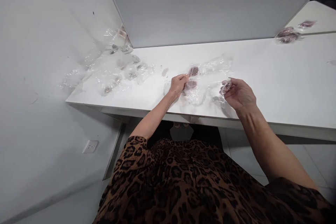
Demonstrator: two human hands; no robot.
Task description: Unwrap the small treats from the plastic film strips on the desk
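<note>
Clear plastic wrap (217, 65) lies spread over the white tabletop between my hands. Two dark reddish-brown pieces sit in or under it: an upper piece (194, 71) and a lower piece (191, 84); I cannot tell what they are. My left hand (179, 83) pinches the wrap's left edge beside these pieces. On the other side, my right hand (240, 92) has its fingers curled round a crumpled end of the wrap, raised a little above the table.
Crumpled clear plastic with small bits in it (115, 73) covers the table's left end, against the wall. At the far right, dark reddish wrapped pieces (288, 35) rest near a mirror (315, 15). A grey upright panel (199, 7) borders the table's back. A wall socket (90, 146) sits low left.
</note>
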